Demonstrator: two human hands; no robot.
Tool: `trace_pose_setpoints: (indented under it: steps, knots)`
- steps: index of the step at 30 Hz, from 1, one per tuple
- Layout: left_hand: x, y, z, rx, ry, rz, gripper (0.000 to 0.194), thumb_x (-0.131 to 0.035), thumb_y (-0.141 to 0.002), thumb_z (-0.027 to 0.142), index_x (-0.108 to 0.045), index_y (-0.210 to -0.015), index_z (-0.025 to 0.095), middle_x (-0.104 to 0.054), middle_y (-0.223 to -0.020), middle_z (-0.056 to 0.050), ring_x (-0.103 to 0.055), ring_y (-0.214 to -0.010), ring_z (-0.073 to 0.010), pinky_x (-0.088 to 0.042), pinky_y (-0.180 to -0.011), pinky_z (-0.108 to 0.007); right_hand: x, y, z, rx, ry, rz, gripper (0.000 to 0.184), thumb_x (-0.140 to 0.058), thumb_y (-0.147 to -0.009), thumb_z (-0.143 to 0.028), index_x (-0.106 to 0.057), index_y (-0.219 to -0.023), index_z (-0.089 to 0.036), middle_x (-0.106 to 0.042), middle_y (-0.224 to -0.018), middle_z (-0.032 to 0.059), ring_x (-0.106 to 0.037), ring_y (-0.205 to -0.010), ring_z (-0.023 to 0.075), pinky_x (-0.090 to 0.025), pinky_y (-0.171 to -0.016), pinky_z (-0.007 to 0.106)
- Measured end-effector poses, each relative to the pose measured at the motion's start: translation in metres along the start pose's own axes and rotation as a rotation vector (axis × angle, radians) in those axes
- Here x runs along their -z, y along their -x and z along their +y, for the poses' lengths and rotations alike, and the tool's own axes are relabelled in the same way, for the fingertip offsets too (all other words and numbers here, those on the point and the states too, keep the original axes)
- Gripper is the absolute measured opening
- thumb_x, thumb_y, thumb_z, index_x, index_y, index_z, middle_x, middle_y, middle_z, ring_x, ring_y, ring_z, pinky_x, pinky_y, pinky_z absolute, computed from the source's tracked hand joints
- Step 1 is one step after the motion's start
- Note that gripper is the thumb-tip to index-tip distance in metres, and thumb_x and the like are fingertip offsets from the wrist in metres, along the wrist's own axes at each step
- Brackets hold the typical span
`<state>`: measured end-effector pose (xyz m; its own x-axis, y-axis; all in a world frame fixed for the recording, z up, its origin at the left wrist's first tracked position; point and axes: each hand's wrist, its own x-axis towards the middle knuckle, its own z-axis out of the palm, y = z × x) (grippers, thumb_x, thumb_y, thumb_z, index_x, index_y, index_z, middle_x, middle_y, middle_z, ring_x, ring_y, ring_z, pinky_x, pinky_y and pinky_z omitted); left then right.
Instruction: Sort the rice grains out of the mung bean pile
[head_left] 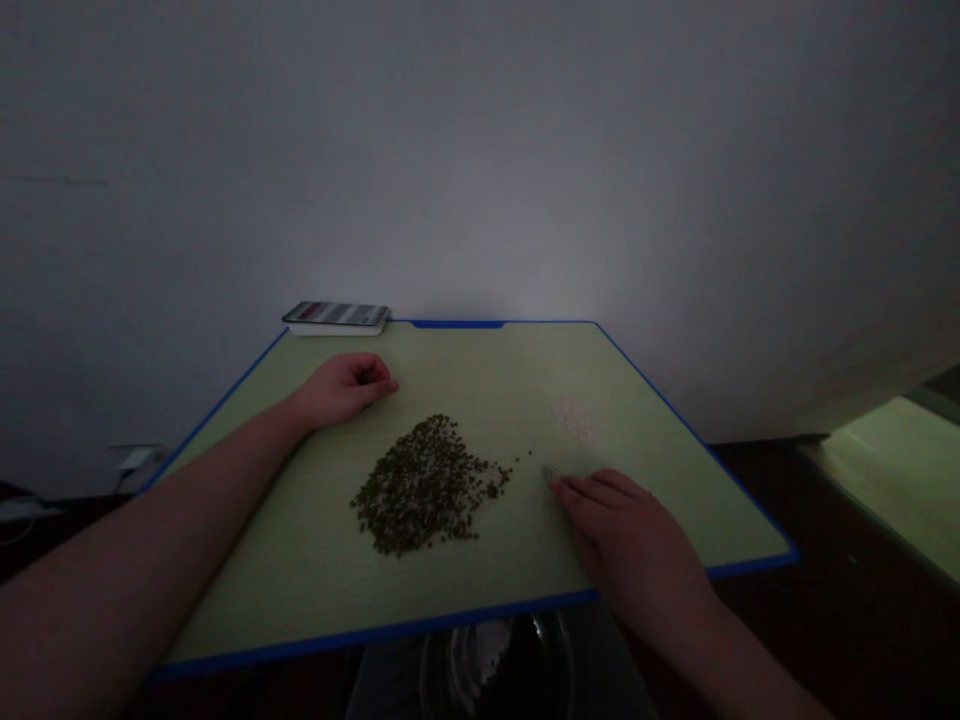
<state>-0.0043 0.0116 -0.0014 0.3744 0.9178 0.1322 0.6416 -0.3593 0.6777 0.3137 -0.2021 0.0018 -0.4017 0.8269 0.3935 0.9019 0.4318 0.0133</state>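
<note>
A heap of small green beans (420, 487), with pale rice-like grains mixed in, lies on the pale yellow-green tabletop (480, 365). My left hand (346, 388) rests on the table behind and left of the heap, fingers curled in and no object showing in them. To the right of the heap, my right hand (626, 535) is low over the table with its fingers pressed together. A small greyish-white bit (550, 473) shows at its fingertips, too blurred to name. Just beyond this hand is a small thin patch of white grains (576, 418). A few stray beans lie between heap and hand.
A phone (337, 314) lies on a white box at the table's far left corner, close to the wall (480, 180). Blue edging (375, 634) borders the table. Below the near edge, a shiny metal bowl (435, 675) holds dark contents. A charger (137, 460) is at the left.
</note>
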Motion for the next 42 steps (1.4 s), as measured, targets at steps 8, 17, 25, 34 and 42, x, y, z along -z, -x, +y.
trace_pose_setpoints:
  steps: [8, 17, 25, 34, 42]
  knots:
    - [0.0, 0.001, 0.002, -0.011, 0.022, 0.003, 0.032, -0.061, -0.068, 0.049, -0.056, -0.067, 0.018, -0.048, -0.058, 0.003, -0.043, -0.054, -0.0112, -0.036, -0.051, -0.024, -0.003, -0.004, -0.022, 0.078, -0.035, -0.033, 0.033, -0.057, -0.077, -0.005, -0.069, -0.107, -0.012, -0.073, -0.099, 0.01, -0.062, -0.083, 0.0212, -0.054, -0.077, 0.034]
    - [0.0, 0.002, 0.006, -0.003, -0.002, -0.003, 0.03, -0.059, -0.069, 0.047, -0.055, -0.067, 0.018, -0.046, -0.057, 0.003, -0.041, -0.053, -0.0104, -0.035, -0.051, -0.024, -0.01, -0.026, -0.023, -0.011, 0.017, -0.129, 0.032, -0.058, -0.08, -0.004, -0.067, -0.11, -0.01, -0.072, -0.098, 0.0096, -0.061, -0.087, 0.0224, -0.052, -0.079, 0.035]
    - [0.0, 0.001, 0.003, -0.022, 0.013, 0.0, 0.031, -0.06, -0.069, 0.048, -0.056, -0.068, 0.018, -0.046, -0.057, 0.003, -0.041, -0.054, -0.0108, -0.035, -0.051, -0.023, -0.009, -0.02, 0.0, -0.052, 0.063, -0.092, 0.035, -0.053, -0.079, -0.001, -0.069, -0.108, -0.012, -0.073, -0.098, 0.0094, -0.063, -0.085, 0.0215, -0.054, -0.077, 0.035]
    - [0.001, 0.003, 0.009, -0.014, -0.01, 0.002, 0.031, -0.059, -0.068, 0.048, -0.055, -0.066, 0.018, -0.045, -0.056, 0.003, -0.041, -0.054, -0.0108, -0.035, -0.052, -0.024, -0.004, -0.015, 0.025, -0.044, 0.053, -0.068, 0.034, -0.048, -0.084, -0.007, -0.071, -0.108, -0.016, -0.074, -0.098, 0.0076, -0.064, -0.087, 0.0213, -0.054, -0.079, 0.037]
    - [0.001, 0.001, 0.005, -0.009, -0.009, 0.0, 0.03, -0.059, -0.069, 0.048, -0.055, -0.067, 0.018, -0.046, -0.057, 0.003, -0.042, -0.054, -0.0107, -0.035, -0.052, -0.024, -0.007, -0.018, 0.029, 0.042, -0.007, -0.067, 0.036, -0.053, -0.079, -0.007, -0.07, -0.11, -0.015, -0.073, -0.103, 0.0062, -0.063, -0.09, 0.0215, -0.053, -0.084, 0.037]
